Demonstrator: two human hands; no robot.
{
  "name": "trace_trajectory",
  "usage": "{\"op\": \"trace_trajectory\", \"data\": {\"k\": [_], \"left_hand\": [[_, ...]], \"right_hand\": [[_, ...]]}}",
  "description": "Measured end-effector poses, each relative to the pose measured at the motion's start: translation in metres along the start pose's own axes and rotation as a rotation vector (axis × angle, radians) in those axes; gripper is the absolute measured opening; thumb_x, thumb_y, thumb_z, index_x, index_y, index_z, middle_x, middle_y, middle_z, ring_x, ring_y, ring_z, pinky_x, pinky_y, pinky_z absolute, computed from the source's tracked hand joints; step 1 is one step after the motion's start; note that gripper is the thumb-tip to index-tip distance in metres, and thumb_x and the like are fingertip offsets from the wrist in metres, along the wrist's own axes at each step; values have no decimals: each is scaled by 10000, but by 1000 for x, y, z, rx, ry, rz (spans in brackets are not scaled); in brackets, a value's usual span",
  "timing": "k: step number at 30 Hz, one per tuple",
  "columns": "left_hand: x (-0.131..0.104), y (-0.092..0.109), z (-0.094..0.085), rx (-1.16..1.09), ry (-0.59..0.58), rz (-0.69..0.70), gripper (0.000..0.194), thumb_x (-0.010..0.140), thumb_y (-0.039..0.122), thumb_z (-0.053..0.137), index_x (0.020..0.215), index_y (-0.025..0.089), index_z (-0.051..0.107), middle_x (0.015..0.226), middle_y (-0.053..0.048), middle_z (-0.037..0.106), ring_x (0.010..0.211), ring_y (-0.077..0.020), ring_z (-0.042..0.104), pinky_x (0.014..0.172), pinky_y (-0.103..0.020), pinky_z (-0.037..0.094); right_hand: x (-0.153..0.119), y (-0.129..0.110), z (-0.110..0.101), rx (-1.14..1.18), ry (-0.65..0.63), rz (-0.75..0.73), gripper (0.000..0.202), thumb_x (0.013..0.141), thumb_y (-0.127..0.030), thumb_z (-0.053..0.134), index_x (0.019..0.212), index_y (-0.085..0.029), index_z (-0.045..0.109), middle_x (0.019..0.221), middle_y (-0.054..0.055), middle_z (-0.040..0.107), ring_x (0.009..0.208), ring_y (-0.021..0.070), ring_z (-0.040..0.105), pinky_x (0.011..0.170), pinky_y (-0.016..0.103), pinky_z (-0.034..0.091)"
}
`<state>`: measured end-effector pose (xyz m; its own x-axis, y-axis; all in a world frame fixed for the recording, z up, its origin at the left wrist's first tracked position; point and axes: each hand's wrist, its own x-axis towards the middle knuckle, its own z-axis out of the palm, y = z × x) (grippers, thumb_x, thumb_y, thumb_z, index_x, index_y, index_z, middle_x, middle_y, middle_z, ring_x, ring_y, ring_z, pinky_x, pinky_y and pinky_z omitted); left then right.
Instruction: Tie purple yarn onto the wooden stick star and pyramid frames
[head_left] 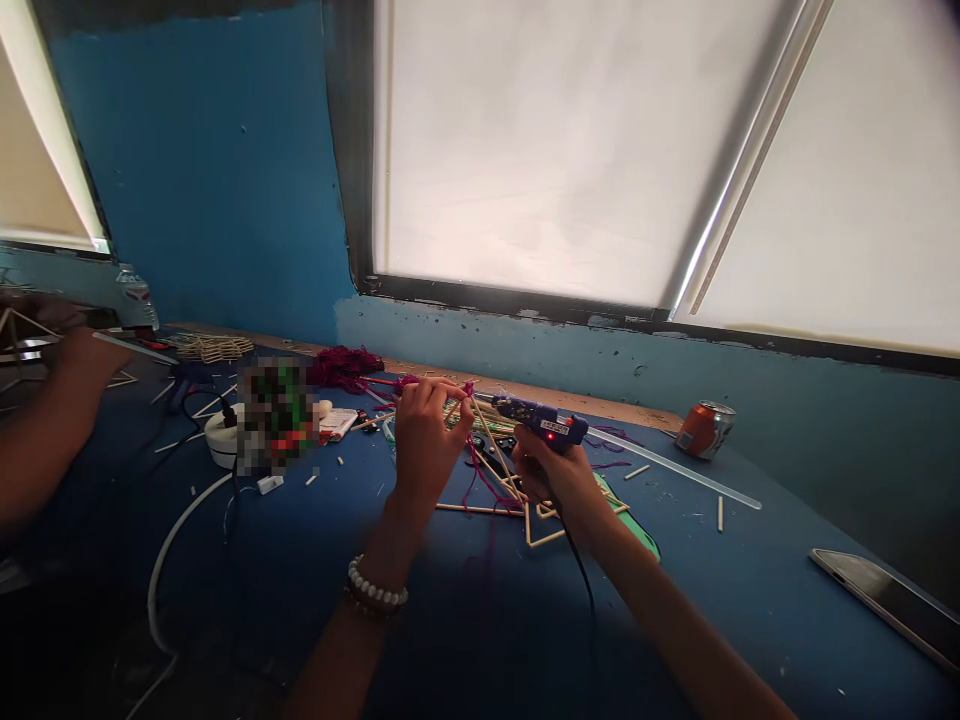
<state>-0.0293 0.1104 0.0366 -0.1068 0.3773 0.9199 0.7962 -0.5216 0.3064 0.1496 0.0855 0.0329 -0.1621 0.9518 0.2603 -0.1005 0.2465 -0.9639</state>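
Observation:
My right hand is wrapped round a blue glue gun with a small red light and a clear glue stick out of its back. Its nozzle points left, close to the fingers of my left hand. Those fingers pinch the top of a wooden stick frame, where purple yarn is wound at the corner. Loose yarn strands hang from it down to more joined sticks on the blue table.
A purple yarn heap and white power socket lie left, near another person's arm. Stick pieces, a can and a phone are on the right. A water bottle stands far left.

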Motion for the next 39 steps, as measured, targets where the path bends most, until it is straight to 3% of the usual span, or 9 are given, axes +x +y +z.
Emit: {"op": "trace_trajectory", "data": {"k": [5,10,14,17,21,27,34,39], "left_hand": [[0,0,0,-5,-3,-1,49,900,176,609,875,217,621,1005,-43,660,999,-237,558,905,-382,456],[-1,-1,0,-10,-4,-10,50,908,187,606,872,218,622,1000,-39,662,987,-231,561,898,-372,458],[2,1,0,3,5,-18,54,907,184,602,865,217,612,986,-35,666,971,-230,564,885,-371,453],[6,4,0,24,9,-14,50,907,193,600,864,217,605,969,-37,668,950,-237,566,870,-380,444],[9,6,1,43,19,2,49,899,194,603,856,215,601,957,-36,676,941,-241,569,865,-387,435],[10,4,3,63,38,20,41,879,182,623,850,210,618,938,-29,685,922,-233,585,864,-382,438],[11,7,0,61,83,49,42,881,179,628,851,208,625,923,-19,678,911,-204,592,875,-364,456],[11,8,3,108,69,37,58,854,159,640,831,210,623,929,-24,665,921,-208,581,864,-362,452]], "right_hand": [[10,-4,1,-235,69,-136,457,819,-599,698,689,-161,682,422,-24,477,386,95,404,413,233,293],[17,-7,-4,-325,173,-219,429,813,-588,701,700,-175,670,462,-30,464,420,100,389,426,245,281],[21,-4,-8,-364,186,-247,391,821,-566,701,752,-183,680,489,-35,446,444,108,390,433,249,281],[24,-5,-9,-367,131,-283,374,848,-558,681,820,-185,670,541,-26,494,457,103,395,444,250,302],[31,-14,-14,-329,50,-373,384,871,-499,681,1101,-200,609,705,-1,608,489,102,441,467,252,355],[41,-36,-29,-443,-33,-391,456,885,-459,653,1236,-185,550,665,-32,540,504,107,425,485,256,349],[62,-58,-40,-597,-196,-447,376,881,-388,656,1201,-212,565,716,-31,561,580,108,432,534,257,363],[82,-63,-47,-578,-274,-459,342,867,-362,678,1166,-227,584,702,-39,548,588,110,427,528,260,356]]}}
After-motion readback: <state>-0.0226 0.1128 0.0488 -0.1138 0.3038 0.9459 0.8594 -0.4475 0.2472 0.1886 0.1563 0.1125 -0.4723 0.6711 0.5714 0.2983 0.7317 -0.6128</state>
